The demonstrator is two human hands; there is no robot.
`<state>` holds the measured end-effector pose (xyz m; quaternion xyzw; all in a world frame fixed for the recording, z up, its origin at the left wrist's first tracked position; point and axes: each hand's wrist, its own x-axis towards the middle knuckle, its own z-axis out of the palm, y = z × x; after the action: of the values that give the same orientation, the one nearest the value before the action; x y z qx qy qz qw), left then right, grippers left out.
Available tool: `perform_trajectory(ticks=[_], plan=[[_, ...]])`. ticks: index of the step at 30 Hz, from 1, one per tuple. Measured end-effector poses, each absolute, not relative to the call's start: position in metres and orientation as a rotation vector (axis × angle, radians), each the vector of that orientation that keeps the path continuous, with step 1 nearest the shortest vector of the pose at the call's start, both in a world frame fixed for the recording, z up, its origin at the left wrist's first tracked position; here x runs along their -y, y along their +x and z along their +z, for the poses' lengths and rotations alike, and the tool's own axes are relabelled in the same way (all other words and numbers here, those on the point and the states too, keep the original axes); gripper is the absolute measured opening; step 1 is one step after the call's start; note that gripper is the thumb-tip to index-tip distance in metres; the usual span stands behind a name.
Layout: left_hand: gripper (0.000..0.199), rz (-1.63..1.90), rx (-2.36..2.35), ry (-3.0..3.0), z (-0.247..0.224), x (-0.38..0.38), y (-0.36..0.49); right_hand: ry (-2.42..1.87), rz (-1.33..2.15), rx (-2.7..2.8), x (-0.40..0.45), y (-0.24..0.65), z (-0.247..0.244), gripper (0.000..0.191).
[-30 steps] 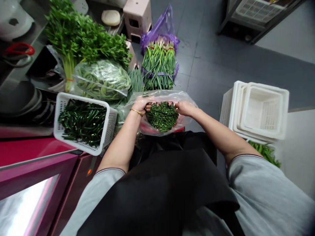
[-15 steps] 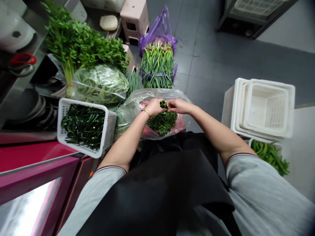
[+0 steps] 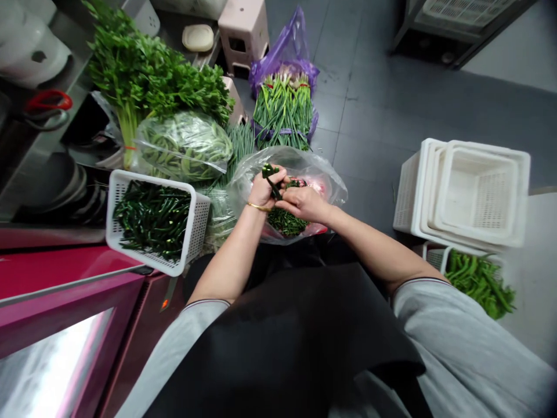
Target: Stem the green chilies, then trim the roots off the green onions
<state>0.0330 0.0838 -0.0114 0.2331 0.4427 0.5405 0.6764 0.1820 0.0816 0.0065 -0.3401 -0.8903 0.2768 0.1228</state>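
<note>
My left hand (image 3: 263, 191), a gold bangle at its wrist, is closed around a few dark green chili peppers (image 3: 270, 173), their cut-looking ends poking up past the fingers. Beside it my right hand (image 3: 306, 204) has its fingertips pinched together at the lower end of that bunch; what is between them is hidden. Both hands are over an open clear plastic bag (image 3: 244, 168). Inside the bag lies a heap of thin green pieces (image 3: 285, 223), with something pink and red around it. A white basket (image 3: 188, 232) to the left holds many dark green chili peppers (image 3: 150, 217).
Bagged green pods (image 3: 185, 145), leafy celery (image 3: 152, 75) and scallions in a purple bag (image 3: 285, 107) lie beyond. Stacked white baskets (image 3: 520, 186) stand at right above light green peppers (image 3: 478, 281). A pink stool (image 3: 243, 29) is at the back, a red cabinet (image 3: 65, 264) at left.
My left hand has tilted and shifted slightly left, showing the peppers' ends. The right hand has moved left and down, from the peppers' upper side to their lower end.
</note>
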Motion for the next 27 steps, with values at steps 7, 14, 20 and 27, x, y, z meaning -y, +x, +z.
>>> perform_trajectory(ticks=[7,14,20,27], plan=[[0.035,1.125,-0.970,0.448,-0.031,-0.068,0.019,-1.196,0.871,2.722,-0.089,0.192,-0.015,0.043],[0.030,1.170,-1.210,0.299,-0.052,-0.074,0.021,-1.062,0.481,3.115,-0.054,0.203,-0.002,0.044],[0.027,1.086,-1.336,0.507,-0.051,-0.084,0.001,-1.447,0.377,3.163,-0.086,0.218,-0.028,0.037],[0.024,0.686,-1.508,1.529,-0.069,-0.094,0.032,-1.376,0.500,3.127,-0.114,0.199,-0.058,0.036]])
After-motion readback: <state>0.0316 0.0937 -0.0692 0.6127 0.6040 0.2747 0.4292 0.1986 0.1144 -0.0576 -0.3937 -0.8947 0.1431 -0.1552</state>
